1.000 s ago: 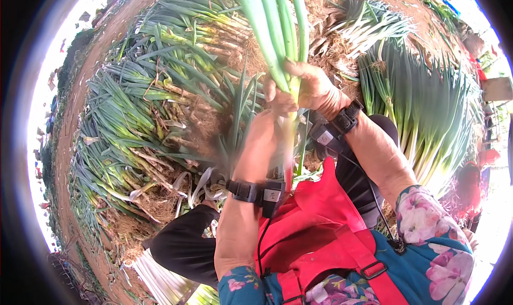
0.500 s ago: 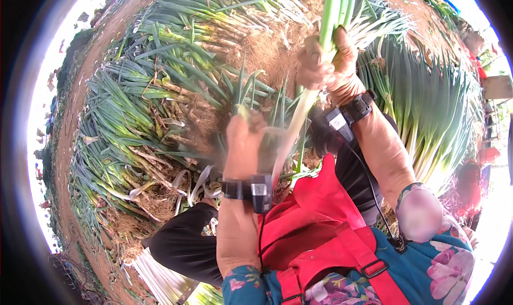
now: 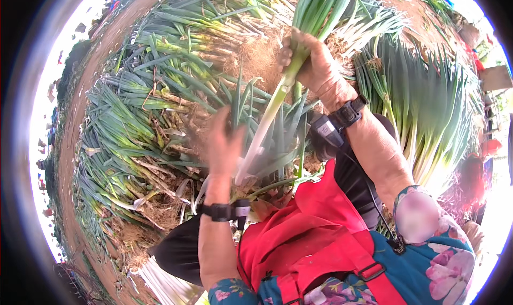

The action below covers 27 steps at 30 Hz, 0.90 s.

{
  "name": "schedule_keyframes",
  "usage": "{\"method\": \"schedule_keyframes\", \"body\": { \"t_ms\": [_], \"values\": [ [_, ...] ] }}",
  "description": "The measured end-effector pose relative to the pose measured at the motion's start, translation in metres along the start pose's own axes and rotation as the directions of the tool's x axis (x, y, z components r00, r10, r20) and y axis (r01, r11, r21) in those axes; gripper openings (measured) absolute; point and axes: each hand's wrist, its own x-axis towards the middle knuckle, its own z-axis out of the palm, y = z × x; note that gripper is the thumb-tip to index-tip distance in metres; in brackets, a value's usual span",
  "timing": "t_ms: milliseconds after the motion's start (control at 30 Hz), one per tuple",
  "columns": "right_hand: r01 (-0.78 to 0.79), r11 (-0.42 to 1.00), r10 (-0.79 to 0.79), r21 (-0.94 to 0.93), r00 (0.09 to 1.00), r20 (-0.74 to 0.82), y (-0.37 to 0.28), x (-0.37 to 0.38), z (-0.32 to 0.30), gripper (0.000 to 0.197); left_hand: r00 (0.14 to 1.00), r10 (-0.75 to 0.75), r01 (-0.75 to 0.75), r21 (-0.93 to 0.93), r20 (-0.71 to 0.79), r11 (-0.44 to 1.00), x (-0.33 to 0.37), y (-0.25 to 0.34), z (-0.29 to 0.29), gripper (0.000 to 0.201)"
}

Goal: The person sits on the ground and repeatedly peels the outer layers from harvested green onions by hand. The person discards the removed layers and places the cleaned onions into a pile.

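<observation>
My right hand is closed around a long green onion, gripping it where the white stalk turns into green leaves. The stalk slants down to the left, with its white end low in front of me, and its leaves fan out beyond my fist. My left hand is left of the stalk and apart from it. Motion smears it, but its fingers look spread, with nothing seen in them. Loose leaves and more green onions lie beneath both hands.
Heaps of green onions with dry roots cover the ground at left and ahead. At right stands a tidy row of cleaned green onions. White stalks lie by my left knee. My red apron covers my lap.
My left hand has come off the onion's side, moved left and opened. My right hand has shifted slightly left with the onion, whose stalk now leans further over and looks cleaner.
</observation>
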Motion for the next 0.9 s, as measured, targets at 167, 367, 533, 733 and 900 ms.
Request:
{"method": "schedule_keyframes", "body": {
  "t_ms": [167, 367, 533, 733, 900],
  "values": [
    [-0.034, 0.994, 0.055, 0.103, 0.978, -0.2, 0.029, 0.005, -0.003, 0.025, 0.96, 0.268, -0.272, -0.045, -0.082, 0.961, 0.03, 0.056, 0.055, 0.045],
    [-0.032, 0.999, 0.034, 0.013, 0.905, -0.425, 0.036, -0.008, 0.005, 0.023, 0.95, 0.285, -0.273, 0.103, -0.128, 0.957, 0.033, 0.054, 0.078, 0.025],
    [0.008, 1.0, 0.001, 0.019, 0.908, -0.419, 0.044, -0.006, -0.019, 0.021, 0.926, 0.376, -0.378, 0.133, 0.043, 0.916, 0.043, 0.052, 0.082, 0.03],
    [0.021, 0.993, -0.071, -0.117, 0.891, -0.449, 0.048, -0.015, -0.01, 0.022, 0.852, 0.502, -0.523, 0.186, 0.151, 0.832, 0.036, 0.053, 0.071, 0.029],
    [-0.013, 0.998, -0.027, -0.066, 0.823, -0.567, 0.038, 0.011, -0.033, 0.024, 0.743, 0.644, -0.662, 0.065, 0.179, 0.746, 0.003, 0.06, 0.068, 0.022]
  ]
}}
